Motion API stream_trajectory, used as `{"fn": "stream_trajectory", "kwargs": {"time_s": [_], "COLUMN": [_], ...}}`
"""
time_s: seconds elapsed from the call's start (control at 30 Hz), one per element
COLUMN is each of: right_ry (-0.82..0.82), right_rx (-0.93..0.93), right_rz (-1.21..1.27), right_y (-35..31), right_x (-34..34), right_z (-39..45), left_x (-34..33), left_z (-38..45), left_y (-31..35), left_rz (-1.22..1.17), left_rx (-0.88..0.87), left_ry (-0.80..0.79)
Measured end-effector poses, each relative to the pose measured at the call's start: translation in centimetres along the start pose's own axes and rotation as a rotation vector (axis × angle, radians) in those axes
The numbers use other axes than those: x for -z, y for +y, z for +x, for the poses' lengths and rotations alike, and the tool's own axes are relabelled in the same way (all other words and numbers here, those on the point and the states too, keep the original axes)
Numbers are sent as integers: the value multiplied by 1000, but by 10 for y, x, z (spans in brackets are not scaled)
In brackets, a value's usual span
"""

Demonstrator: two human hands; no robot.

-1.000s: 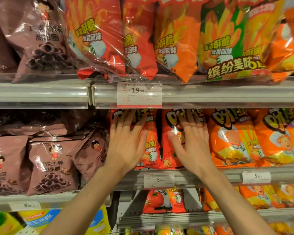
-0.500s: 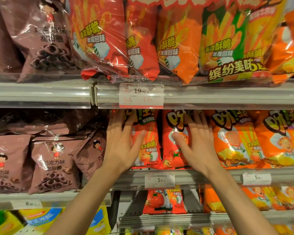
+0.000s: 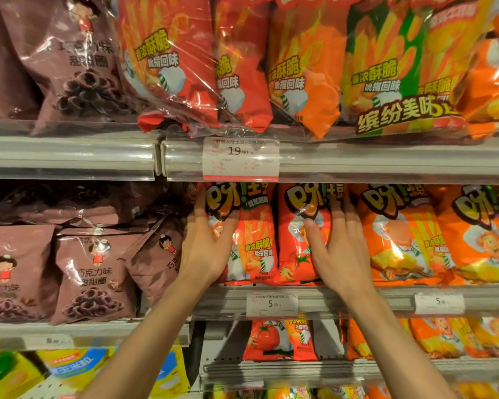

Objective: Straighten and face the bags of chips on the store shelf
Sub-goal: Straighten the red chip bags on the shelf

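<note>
Red chip bags (image 3: pixel 260 234) upright on the middle shelf (image 3: pixel 329 300), bracketed at their outer edges. Left hand (image 3: pixel 205 246) and right hand (image 3: pixel 339 249) flat, grip wide, holding nothing, likely squeezing both bags together to square their faces forward.

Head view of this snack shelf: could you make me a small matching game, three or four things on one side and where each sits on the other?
Things:
1. left hand
2. right hand
3. brown bags
4. 19.90 price tag

Places:
A. on the upper shelf rail
B. left of both hands, middle shelf
C. on the right red bag
D. at the left edge of the left red bag

Pairs: 1-D, 2-C, 3-B, 4-A
</note>
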State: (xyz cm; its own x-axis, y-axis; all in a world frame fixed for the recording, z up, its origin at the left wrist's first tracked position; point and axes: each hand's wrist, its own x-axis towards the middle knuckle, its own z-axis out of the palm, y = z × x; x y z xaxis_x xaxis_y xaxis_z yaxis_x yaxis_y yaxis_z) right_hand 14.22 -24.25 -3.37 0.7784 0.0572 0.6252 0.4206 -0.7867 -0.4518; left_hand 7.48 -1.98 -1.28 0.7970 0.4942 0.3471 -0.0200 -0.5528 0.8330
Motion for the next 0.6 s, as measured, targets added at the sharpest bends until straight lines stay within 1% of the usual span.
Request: {"fn": "stream_trajectory", "kwargs": {"time_s": [0.1,0.23,0.33,0.43,0.5,0.6], "right_ry": [-5,-39,-100,-144,-138,-120], "right_rx": [-8,9,1,-18,-22,0], "right_rz": [15,60,117,128,114,104], "right_y": [-1,1,-2,-6,-9,-17], "right_x": [2,6,15,28,35,45], "right_z": [0,0,2,2,1,-4], "left_x": [3,14,23,31,36,45], "left_z": [-1,-5,-8,-16,-21,-29], "left_y": [-1,-2,-1,3,5,10], "left_rz": [36,79,144,249,315,338], "left_rx": [-17,-153,-234,-277,-307,-376], "left_ry": [-10,45,81,70,59,44]}}
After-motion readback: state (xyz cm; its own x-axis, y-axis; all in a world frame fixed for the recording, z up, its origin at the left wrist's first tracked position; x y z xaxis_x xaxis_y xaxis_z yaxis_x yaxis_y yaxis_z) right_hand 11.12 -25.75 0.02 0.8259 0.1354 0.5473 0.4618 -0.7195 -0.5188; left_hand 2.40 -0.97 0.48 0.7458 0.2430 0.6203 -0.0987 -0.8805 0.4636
